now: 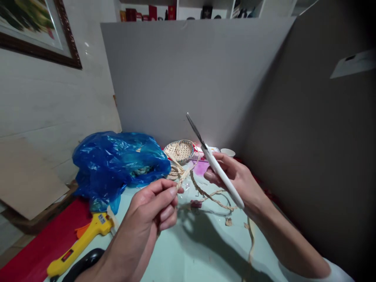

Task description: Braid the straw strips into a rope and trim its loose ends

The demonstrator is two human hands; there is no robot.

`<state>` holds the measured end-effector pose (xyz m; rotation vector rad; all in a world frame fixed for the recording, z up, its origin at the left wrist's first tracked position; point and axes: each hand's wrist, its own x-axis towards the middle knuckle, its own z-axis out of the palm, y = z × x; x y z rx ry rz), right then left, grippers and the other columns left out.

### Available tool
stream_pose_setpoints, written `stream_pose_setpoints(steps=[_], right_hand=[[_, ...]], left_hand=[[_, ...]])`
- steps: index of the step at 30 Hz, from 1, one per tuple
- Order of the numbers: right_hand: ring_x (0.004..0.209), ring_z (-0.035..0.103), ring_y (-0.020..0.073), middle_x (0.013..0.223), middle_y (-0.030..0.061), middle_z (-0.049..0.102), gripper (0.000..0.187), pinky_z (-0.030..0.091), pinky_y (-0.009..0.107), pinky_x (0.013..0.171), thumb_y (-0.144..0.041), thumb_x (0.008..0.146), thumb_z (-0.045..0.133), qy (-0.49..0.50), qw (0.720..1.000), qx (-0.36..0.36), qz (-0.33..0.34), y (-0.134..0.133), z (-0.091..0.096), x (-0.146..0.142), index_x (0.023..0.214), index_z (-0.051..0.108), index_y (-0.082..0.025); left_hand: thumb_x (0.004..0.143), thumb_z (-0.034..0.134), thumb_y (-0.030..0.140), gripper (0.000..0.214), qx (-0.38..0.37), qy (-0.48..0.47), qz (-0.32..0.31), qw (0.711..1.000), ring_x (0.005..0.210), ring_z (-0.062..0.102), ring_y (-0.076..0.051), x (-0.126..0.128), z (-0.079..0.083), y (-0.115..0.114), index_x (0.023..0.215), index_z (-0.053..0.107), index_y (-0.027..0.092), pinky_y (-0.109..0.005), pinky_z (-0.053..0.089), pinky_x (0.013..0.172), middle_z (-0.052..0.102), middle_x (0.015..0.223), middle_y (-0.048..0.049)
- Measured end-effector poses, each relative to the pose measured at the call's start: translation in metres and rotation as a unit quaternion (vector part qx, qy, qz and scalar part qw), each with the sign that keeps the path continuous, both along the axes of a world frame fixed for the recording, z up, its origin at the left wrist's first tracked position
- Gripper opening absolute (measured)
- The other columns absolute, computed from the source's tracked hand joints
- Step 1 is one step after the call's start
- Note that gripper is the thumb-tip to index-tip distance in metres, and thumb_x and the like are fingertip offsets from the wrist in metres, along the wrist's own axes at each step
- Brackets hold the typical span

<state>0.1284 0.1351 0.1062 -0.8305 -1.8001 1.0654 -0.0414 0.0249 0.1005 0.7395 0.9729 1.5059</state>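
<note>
My left hand [151, 209] pinches a pale braided straw cord [183, 177] between thumb and fingers, and loose strand ends stick out above the grip. White-handled scissors [221, 174] are in my right hand [239, 178], their metal blades pointing up and away to the left, clear of the cord. Whether the blades are fully closed I cannot tell. Behind the hands, a longer twisted length of braid [213, 197] loops over the pale green tabletop [188, 250]. A small woven basket [179, 151] leans at the back, partly behind the strands.
A crumpled blue plastic bag [117, 160] lies at the back left. In front of it is a yellow glue gun [84, 244]. A white cup [228, 152] stands near the grey panel [188, 78], which closes off the back. Straw scraps [228, 222] dot the table.
</note>
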Motion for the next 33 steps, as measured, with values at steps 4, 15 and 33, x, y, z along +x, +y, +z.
stream_pose_setpoints(steps=[4,15,33], right_hand=[[0.081,0.057,0.0187,0.096,0.0054,0.063,0.042,0.047,0.032,0.07,-0.027,0.076,0.07,-0.106,0.983,0.152,-0.001,-0.006,0.001,0.005,0.115,0.056,-0.022],[0.08,0.046,0.0225,0.087,0.0075,0.052,0.057,0.045,0.037,0.069,-0.005,0.07,0.054,-0.267,0.822,0.501,-0.048,-0.007,-0.009,0.007,0.125,0.048,-0.016],[0.067,0.054,0.0166,0.075,0.0038,0.061,0.053,0.046,0.028,0.061,0.0,0.077,0.045,-0.224,0.805,0.543,-0.09,0.01,-0.028,0.011,0.125,0.057,-0.017]], left_hand=[[0.081,0.06,0.013,0.008,0.031,-0.039,0.021,0.999,0.061,0.04,-0.008,-0.007,0.001,0.005,0.089,0.065,0.014,-0.019,0.037,0.055,0.053,0.08,-0.0014],[0.081,0.067,0.021,0.009,0.084,-0.035,0.074,0.993,0.069,0.049,-0.013,-0.011,0.005,0.005,0.074,0.065,0.016,-0.025,0.044,0.07,0.057,0.069,-0.0002],[0.075,0.075,0.018,0.012,0.039,-0.072,0.087,0.993,0.072,0.053,-0.011,-0.006,0.001,0.004,0.086,0.077,0.014,-0.02,0.045,0.075,0.064,0.069,-0.0016]])
